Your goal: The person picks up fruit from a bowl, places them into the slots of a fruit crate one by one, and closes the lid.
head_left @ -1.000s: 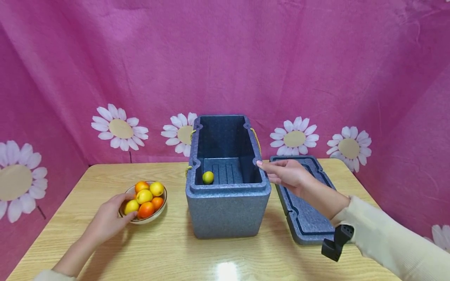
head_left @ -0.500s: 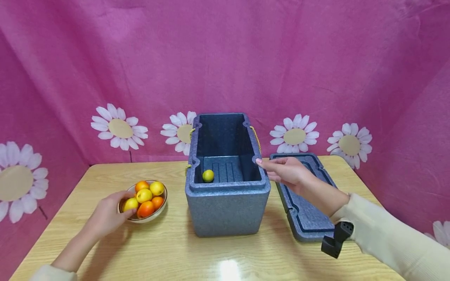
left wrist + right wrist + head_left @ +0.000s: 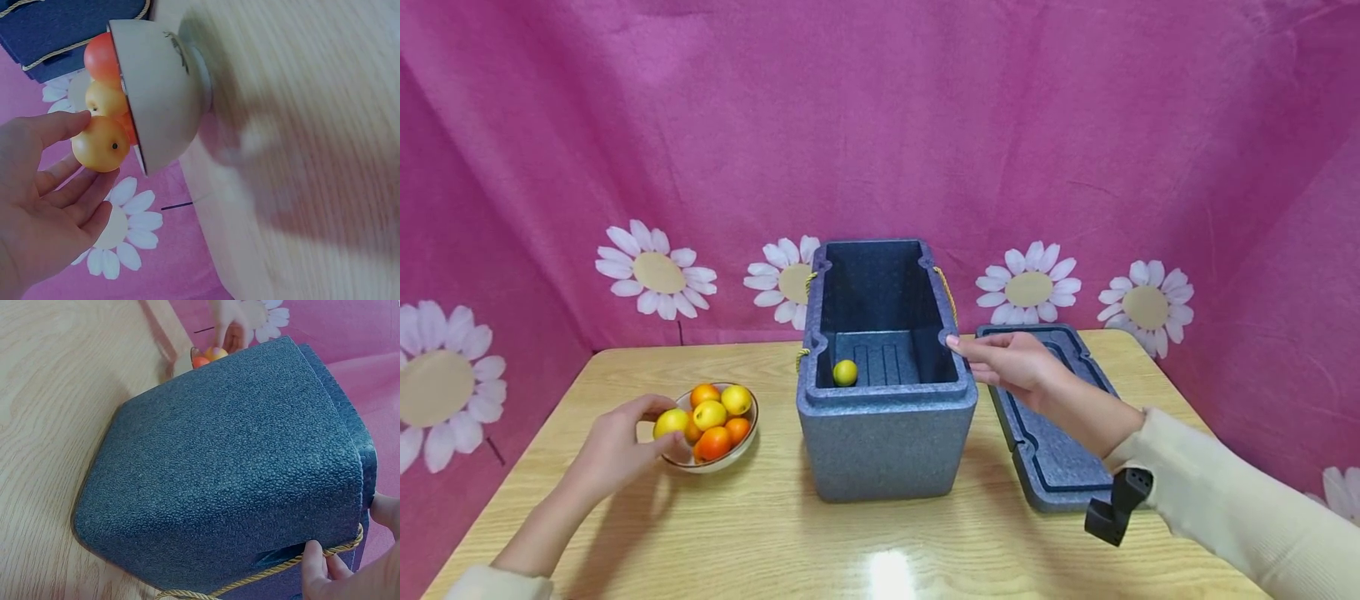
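Note:
My left hand (image 3: 617,442) pinches a round yellow fruit (image 3: 100,147) with a small dark dot, thumb on one side and fingers on the other. The fruit is raised at the left rim of a cream bowl (image 3: 162,94). Several orange and yellow fruits (image 3: 717,442) fill that bowl. At mid-table stands a grey foam box (image 3: 887,458), its top uncovered, with one yellow fruit (image 3: 845,372) on its floor. My right hand (image 3: 1022,367) holds the box's right rim; in the right wrist view its fingers reach the yellow rope (image 3: 262,573) on the outer wall.
A grey foam lid (image 3: 1067,458) lies on the wooden table (image 3: 760,542), right of the box and beneath my right forearm. A pink curtain (image 3: 880,117) with white flowers hangs behind and along both sides. A black device (image 3: 1118,506) sits at my right wrist.
My left hand has taken the yellow fruit from among the others and lifted it up and slightly left, to the bowl's rim. My right hand stays at the box rim.

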{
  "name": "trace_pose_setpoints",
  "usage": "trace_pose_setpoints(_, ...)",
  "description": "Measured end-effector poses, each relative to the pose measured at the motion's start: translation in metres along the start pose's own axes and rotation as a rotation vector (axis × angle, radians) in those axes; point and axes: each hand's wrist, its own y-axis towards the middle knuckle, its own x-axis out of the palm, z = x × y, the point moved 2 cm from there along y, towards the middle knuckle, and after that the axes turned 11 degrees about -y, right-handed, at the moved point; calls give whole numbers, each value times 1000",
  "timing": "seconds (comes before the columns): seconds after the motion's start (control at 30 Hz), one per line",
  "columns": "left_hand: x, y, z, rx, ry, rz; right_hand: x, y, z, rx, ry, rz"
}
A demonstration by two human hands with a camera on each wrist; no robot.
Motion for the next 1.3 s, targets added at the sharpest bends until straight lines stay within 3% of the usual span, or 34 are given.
trace_pose_setpoints(0.4,-10,7,13,36,-5,47,0,-1,-1,10,5,6)
trace_pose_setpoints(0.93,-10,29,48,-4,-36,2,0,-2,1,9,-11,26)
trace_pose_setpoints(1.3,-2,47,73,-29,-170,-22,0,-2,1,10,-1,35)
